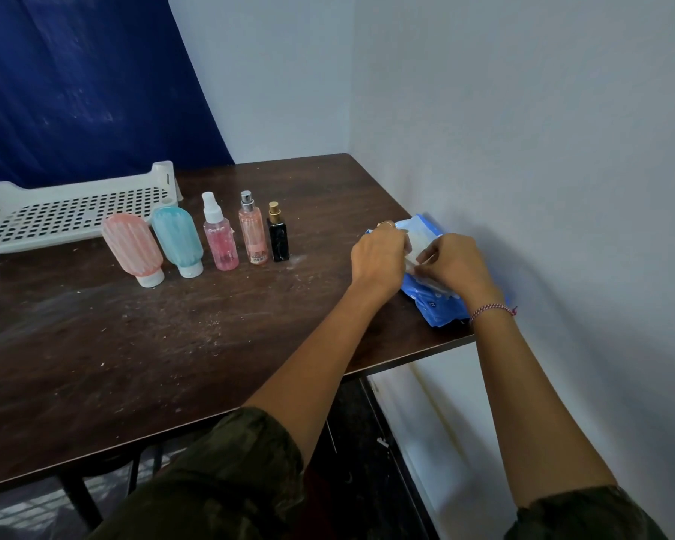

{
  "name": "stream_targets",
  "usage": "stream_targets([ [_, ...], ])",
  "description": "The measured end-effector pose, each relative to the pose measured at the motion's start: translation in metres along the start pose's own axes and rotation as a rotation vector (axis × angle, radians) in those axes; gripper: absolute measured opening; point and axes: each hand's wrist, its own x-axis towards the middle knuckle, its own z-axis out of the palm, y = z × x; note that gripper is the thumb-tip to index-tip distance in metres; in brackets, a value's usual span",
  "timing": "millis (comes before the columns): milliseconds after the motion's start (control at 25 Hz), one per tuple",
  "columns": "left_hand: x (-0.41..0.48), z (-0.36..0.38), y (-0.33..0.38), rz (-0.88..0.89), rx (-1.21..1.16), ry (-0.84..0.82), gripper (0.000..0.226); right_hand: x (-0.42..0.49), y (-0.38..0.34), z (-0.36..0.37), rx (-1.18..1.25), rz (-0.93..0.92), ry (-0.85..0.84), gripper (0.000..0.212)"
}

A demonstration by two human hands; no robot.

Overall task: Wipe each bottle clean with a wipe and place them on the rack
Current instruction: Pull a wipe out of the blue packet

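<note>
Here, wipe (417, 249), seemingly in right grip (454, 265)

A single head-worn wide-angle view looks forward and down from above the near edge of the table (172, 344), toward the room corner, close over both forearms.

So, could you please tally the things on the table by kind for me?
Squeeze bottles: 2
Spray bottles: 3
Rack: 1
Wipe pack: 1
Total: 7
</note>
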Motion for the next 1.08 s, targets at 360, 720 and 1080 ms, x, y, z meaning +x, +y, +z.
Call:
stream_targets([
  [360,-0.003,0.001,0.0,-0.065,-0.085,-0.052,0.045,0.002,-0.001,-0.002,-0.018,0.047,-0.009,0.024],
  [720,0.002,-0.005,0.002,0.002,-0.15,-0.008,0.035,-0.002,-0.006,-0.017,0.093,-0.027,0.243,0.015],
  [1080,0.009,-0.035,-0.007,-0.034,-0.345,0.251,0.012,-0.001,-0.021,-0.033,0.155,-0.162,0.343,0.015],
])
